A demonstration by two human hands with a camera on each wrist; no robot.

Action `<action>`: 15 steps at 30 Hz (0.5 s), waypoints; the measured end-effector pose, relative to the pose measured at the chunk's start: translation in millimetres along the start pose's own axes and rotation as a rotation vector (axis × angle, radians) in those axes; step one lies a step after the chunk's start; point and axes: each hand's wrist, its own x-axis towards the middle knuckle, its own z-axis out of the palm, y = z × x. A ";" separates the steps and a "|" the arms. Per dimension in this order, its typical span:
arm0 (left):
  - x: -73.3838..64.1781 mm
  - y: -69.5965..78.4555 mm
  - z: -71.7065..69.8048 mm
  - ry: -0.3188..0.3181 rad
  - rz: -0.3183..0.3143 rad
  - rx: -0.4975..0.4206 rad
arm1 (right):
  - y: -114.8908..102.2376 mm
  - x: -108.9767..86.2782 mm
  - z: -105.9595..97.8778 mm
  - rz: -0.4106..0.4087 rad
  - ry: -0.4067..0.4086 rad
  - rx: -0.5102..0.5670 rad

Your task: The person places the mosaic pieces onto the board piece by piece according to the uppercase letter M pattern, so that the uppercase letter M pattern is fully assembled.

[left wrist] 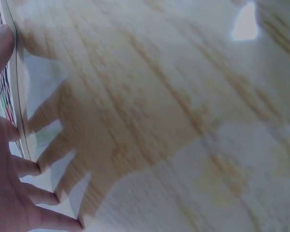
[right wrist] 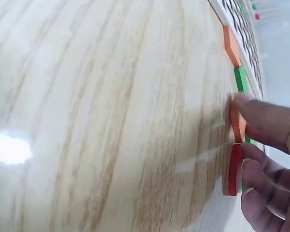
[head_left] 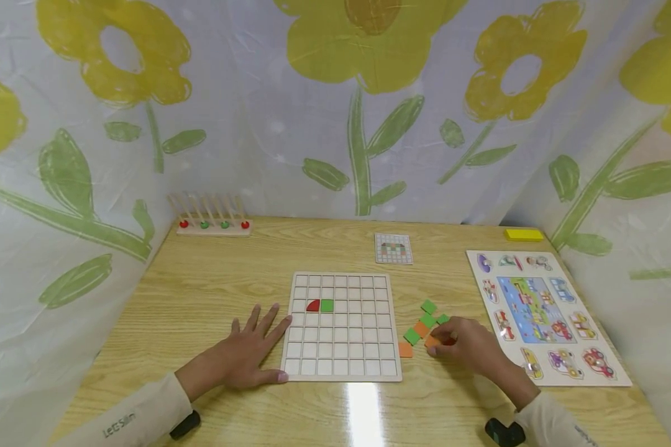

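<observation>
A pale wooden grid board lies on the table, with a red quarter-round tile and a green square tile side by side in its cells. My left hand rests flat with fingers spread, its fingertips and thumb touching the board's left edge. Right of the board, my right hand has its thumb and curled fingers at the edges of an orange square tile. A red tile stands close by its fingers, partly hidden in the head view. Several loose green tiles and orange tiles lie around.
A small pattern card lies behind the board. At the right is a vehicle picture puzzle, with a yellow block behind it. A wooden peg rack with red and green beads stands back left. Another orange tile touches the board's right edge.
</observation>
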 end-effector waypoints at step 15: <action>-0.6 1.1 -1.5 -0.008 -0.012 -0.014 | 2.3 -1.7 2.8 -0.080 -0.014 0.044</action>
